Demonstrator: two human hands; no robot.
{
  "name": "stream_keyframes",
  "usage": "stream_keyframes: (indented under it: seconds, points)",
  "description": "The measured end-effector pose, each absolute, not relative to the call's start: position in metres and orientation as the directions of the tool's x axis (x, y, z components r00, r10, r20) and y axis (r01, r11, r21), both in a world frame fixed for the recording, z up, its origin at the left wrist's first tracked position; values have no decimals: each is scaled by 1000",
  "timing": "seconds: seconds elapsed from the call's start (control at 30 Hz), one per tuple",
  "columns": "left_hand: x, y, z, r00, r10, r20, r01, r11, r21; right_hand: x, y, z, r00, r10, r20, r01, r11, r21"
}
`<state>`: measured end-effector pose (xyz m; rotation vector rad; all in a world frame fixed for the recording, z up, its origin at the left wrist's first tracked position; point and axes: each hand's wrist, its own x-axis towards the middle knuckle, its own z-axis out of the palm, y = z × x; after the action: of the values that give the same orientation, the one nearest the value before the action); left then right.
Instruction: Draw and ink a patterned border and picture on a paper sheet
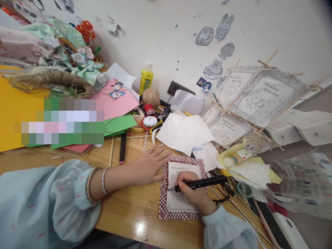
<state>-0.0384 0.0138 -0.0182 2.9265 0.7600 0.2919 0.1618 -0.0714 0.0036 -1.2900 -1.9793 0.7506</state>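
Observation:
A sheet of paper (pixel 183 216) with a dark red crosshatched border lies flat on the wooden table, with handwriting and a line drawing inside the frame. My right hand (pixel 193 192) grips a black marker (pixel 204 182), its tip touching the paper near the left inner edge of the border. Part of the drawing is hidden beneath that hand. My left hand (pixel 149 166) rests flat with fingers spread, the fingertips at the upper left edge of the sheet. Another black marker (pixel 122 148) with a pink end lies beyond my left wrist.
Blank white papers (pixel 184 129) sit behind the sheet, near a ball of twine (pixel 151 98) and a yellow drink bottle (pixel 146 77). Coloured paper (pixel 119 124) is piled at left. Framed drawings on sticks (pixel 267 93) lean at right, above tape (pixel 244 189) and thin rods.

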Motion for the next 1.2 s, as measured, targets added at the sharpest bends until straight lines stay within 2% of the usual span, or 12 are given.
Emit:
stream_keyframes:
  seconds: [0.4,0.9,1.2]
  points:
    - [-38,15,-22,855,482,191,457,-875,162,162,-72,4,-321,926,200,558,355,-750]
    - [-38,15,-22,854,488,182,467,-872,148,163,-73,2,-312,937,157,500,302,-812]
    - [-38,16,-23,856,482,186,458,-875,158,164,-71,0,-343,925,163,524,333,-784]
